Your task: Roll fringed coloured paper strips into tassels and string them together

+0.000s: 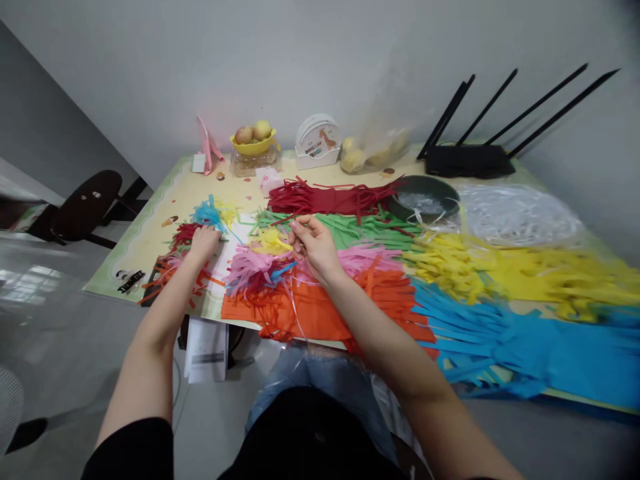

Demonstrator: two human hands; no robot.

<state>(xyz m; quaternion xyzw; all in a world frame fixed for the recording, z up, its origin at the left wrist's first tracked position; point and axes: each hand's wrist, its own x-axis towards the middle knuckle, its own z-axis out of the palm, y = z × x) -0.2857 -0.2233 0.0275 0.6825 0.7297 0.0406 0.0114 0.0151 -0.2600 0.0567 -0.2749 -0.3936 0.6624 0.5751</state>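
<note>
On the counter (150, 227), covered by a pale patterned mat, lie heaps of fringed crepe paper: red strips (330, 197), green strips (360, 227), pink strips (360, 257), orange sheets (320, 307), yellow fringes (500, 270) and blue fringes (510, 340). The right hand (314, 245) is pinched shut, thumb and fingertips gripping a thin strand just above a small yellow paper tassel (273, 240), which sits between the green and pink heaps. The left hand (204, 241) rests palm down, fingers curled, on a loose pile of red and orange scraps (173, 263), just beside a small blue-and-yellow tassel (213, 215); whether it grips anything I cannot tell.

To do this well, I would judge that the pinch should stay close to the tassel's neck, with the left hand steadying the nearby paper.

The strand between the right fingers is too thin to identify. A dark round bowl (424, 197) holds something whitish and unclear, and the blue fringes run off the right edge.
</note>
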